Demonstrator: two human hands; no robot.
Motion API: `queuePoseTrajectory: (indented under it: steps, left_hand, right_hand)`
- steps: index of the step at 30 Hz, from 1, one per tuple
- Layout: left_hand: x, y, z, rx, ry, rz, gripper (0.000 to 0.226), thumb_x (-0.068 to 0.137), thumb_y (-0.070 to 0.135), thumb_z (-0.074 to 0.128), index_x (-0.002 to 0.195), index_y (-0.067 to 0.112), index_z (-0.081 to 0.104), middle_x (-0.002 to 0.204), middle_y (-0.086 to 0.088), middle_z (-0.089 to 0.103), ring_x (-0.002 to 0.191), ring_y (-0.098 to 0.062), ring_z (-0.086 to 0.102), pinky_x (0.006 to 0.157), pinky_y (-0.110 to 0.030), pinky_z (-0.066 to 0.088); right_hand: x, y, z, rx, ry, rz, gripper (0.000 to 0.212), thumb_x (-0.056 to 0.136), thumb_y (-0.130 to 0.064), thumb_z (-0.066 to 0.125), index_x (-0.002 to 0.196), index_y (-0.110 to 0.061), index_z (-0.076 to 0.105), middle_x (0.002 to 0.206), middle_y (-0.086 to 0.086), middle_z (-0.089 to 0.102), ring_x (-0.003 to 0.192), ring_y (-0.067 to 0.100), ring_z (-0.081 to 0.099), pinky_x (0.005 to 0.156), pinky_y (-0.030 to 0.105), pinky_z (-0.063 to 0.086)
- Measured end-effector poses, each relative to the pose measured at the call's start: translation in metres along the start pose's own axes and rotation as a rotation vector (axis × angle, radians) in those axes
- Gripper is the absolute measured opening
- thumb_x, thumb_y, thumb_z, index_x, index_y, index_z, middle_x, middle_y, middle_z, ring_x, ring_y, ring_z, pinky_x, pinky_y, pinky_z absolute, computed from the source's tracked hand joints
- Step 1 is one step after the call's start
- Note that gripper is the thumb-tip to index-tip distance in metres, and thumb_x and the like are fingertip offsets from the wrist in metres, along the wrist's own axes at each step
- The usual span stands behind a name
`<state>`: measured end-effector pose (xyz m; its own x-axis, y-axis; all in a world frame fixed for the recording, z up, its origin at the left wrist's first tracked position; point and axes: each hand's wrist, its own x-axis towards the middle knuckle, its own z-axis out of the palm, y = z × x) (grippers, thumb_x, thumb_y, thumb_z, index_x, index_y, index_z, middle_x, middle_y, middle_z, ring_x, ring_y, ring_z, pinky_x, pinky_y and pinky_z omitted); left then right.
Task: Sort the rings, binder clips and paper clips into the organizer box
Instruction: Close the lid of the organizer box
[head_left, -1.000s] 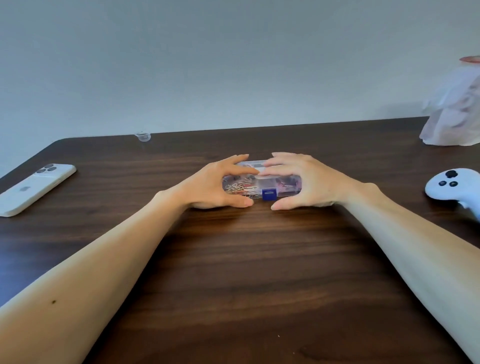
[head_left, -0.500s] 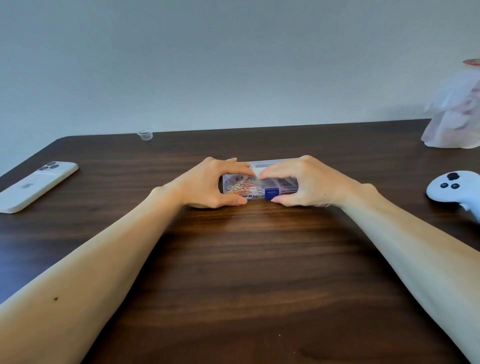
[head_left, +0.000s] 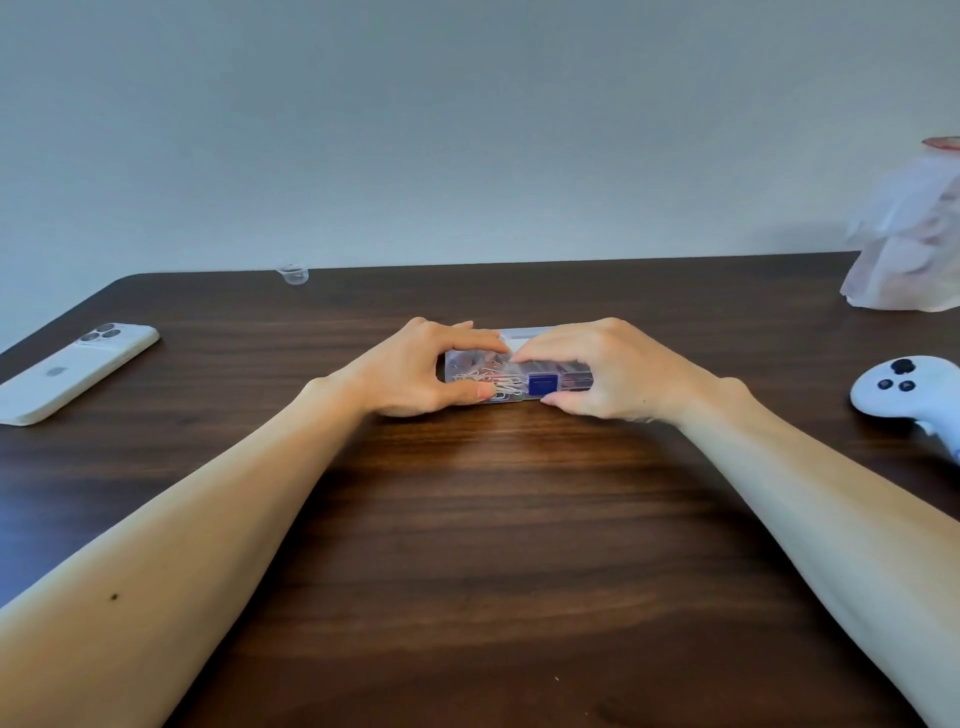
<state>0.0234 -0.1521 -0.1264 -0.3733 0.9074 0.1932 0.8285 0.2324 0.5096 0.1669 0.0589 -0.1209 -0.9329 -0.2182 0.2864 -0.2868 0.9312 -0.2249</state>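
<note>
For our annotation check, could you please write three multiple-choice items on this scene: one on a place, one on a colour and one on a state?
1. Where does the white phone lie on the table?
A. To the left of the organizer box
B. To its right
C. On its lid

2. What colour is the latch on the front of the box?
A. Red
B. Blue
C. Green

3. What are the left hand and the right hand doing?
A. Both lie flat on the table, away from the box
B. Only the right one touches the box
C. Both grip the box

Key:
1 A: the phone lies near the table's left edge.
2 B: the square latch is plainly blue.
3 C: each hand curls round one end of the box.
</note>
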Motion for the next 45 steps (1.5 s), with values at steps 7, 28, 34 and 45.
queuePoseTrajectory:
  steps: [7,28,34,45]
  left_hand:
    - [0.0,0.0,0.0,-0.028,0.001,-0.016,0.045,0.089,0.04,0.064,0.132,0.036,0.056,0.142,0.002,0.055,0.144,-0.016,0.031,0.117,-0.047,0.031]
    - [0.0,0.001,0.01,0.089,0.04,0.024,0.049,0.091,0.039,0.063,0.138,0.03,0.053,0.149,0.007,0.046,0.146,-0.014,0.027,0.12,-0.043,0.024]
    - [-0.001,-0.004,0.01,0.043,0.047,0.038,0.057,0.083,0.048,0.067,0.135,0.029,0.056,0.147,0.007,0.048,0.145,-0.012,0.029,0.119,-0.046,0.025]
    - [-0.003,-0.007,0.005,-0.118,0.081,0.02,0.053,0.088,0.028,0.07,0.138,0.026,0.053,0.142,0.006,0.054,0.138,-0.005,0.04,0.115,-0.036,0.035]
  right_hand:
    - [0.0,-0.001,0.0,-0.013,0.036,-0.032,0.051,0.085,-0.023,0.075,0.133,-0.021,0.061,0.133,0.001,0.064,0.121,0.017,0.059,0.096,0.037,0.054]
    - [-0.01,-0.007,0.011,-0.443,0.211,-0.266,0.018,0.075,-0.009,0.076,0.092,-0.011,0.072,0.079,0.001,0.074,0.064,0.025,0.069,0.047,0.026,0.045]
    - [-0.006,-0.012,0.003,-0.348,0.103,-0.216,0.02,0.087,-0.017,0.05,0.078,-0.015,0.068,0.066,-0.002,0.067,0.052,0.02,0.05,0.049,0.025,0.036]
    - [0.006,-0.016,-0.022,-0.071,0.226,-0.07,0.018,0.089,-0.013,0.068,0.1,-0.005,0.078,0.093,0.008,0.079,0.078,0.028,0.075,0.079,0.039,0.057]
